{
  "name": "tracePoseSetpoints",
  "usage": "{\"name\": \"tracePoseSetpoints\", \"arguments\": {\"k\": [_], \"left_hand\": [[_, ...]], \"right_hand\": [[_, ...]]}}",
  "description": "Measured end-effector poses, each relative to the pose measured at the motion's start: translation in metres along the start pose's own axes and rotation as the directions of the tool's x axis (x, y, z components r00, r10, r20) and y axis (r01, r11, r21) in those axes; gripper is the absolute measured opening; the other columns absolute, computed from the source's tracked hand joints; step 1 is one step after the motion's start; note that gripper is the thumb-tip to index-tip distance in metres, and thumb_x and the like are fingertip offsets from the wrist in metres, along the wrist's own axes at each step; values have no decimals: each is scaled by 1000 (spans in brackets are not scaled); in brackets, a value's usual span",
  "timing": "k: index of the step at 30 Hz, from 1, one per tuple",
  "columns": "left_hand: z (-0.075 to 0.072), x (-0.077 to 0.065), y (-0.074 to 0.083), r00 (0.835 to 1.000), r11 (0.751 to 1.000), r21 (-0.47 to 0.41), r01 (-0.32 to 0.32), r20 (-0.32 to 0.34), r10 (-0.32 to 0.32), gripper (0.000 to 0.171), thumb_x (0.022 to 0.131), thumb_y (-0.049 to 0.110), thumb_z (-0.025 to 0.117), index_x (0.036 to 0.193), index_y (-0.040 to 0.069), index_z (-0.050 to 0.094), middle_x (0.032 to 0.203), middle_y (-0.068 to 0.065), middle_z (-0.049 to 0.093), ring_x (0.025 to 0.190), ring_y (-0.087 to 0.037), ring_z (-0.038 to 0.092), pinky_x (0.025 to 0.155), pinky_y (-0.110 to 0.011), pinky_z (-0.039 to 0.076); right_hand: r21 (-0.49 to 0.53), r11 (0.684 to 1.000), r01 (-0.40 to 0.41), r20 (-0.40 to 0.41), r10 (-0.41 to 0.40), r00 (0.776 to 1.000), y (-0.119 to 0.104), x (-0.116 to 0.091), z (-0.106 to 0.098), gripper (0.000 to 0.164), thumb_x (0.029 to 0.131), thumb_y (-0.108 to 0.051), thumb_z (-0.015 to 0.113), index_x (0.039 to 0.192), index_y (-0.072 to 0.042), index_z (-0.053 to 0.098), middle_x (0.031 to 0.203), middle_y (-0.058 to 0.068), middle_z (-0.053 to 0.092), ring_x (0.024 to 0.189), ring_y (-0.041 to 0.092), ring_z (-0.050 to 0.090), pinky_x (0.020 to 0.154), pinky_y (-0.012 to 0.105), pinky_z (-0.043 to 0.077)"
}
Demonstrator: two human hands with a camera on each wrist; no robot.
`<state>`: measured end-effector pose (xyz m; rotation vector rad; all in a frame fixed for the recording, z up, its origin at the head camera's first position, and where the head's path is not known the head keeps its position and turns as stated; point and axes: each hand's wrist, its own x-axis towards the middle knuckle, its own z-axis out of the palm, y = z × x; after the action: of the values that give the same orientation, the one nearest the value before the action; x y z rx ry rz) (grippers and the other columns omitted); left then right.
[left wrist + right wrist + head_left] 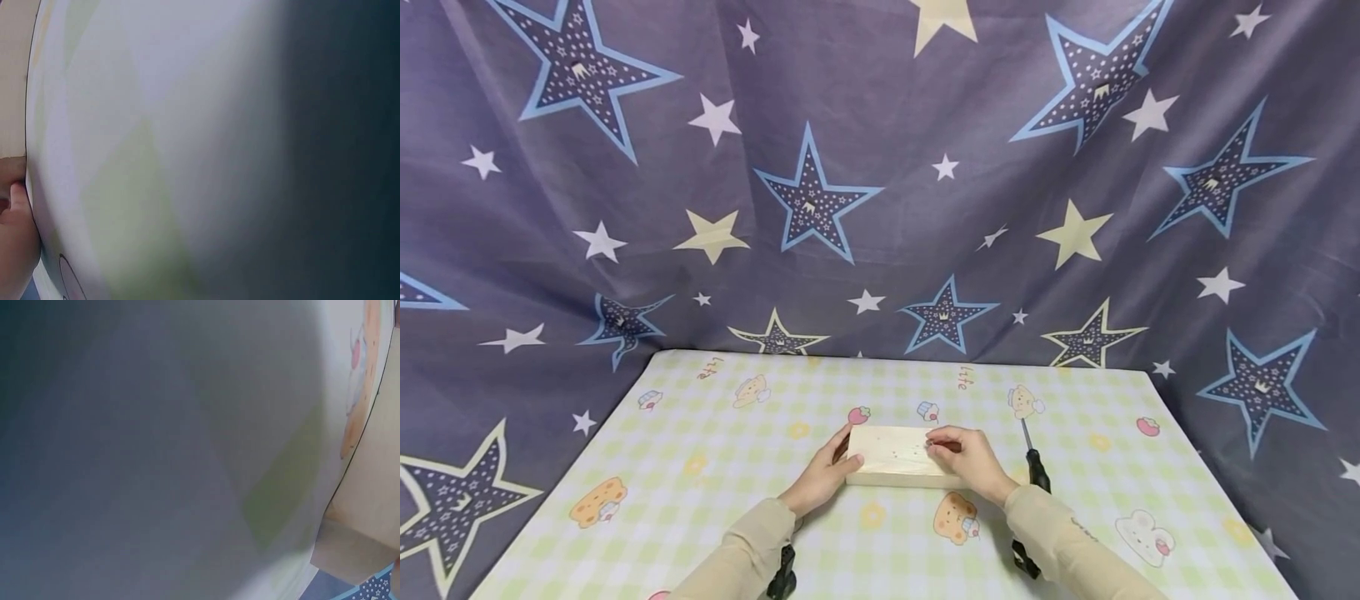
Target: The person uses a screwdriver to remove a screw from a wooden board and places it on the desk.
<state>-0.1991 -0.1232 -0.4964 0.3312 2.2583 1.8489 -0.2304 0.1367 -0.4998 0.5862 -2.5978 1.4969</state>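
Note:
A pale wooden block [887, 457] lies on the table, several small dark marks on its top face. My left hand [822, 477] grips its left end, thumb over the top edge and fingers at the far side. My right hand [976, 462] is over the right end, thumb and forefinger pinching a small shiny screw-like piece [928, 445] close to the top face; its exact kind I cannot tell. In the left wrist view the block [14, 81] and part of the left hand [19, 244] show at the edge. The right wrist view catches the block's side [375, 456].
A screwdriver [1037, 471] with a black handle lies right of the right hand, its shaft pointing away from me. The checked cloth [700, 517] with cartoon prints covers the table. Behind it hangs a dark curtain [865, 100] with stars.

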Motion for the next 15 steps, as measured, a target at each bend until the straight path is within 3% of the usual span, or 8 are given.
{"name": "tracePoseSetpoints", "arguments": {"k": [8,15], "left_hand": [[-1,14,-27,1000,1000,2,-13,-24,13,69,94,19,53,147,1,11,151,-21,13,139,-36,14,113,-49,18],[-1,15,-29,1000,1000,-1,-27,-16,27,71,94,20,53,147,0,10,151,-21,12,139,-35,13,113,-49,17]], "right_hand": [[14,999,39,-41,-38,998,2,0,1,17,78,-5,70,95,-6,72,88,4,72,78,9,66,71,17,55],[72,997,9,-55,-5,998,-1,-2,-1,17,78,-7,69,95,-5,72,90,9,72,81,17,68,73,17,55]]}}
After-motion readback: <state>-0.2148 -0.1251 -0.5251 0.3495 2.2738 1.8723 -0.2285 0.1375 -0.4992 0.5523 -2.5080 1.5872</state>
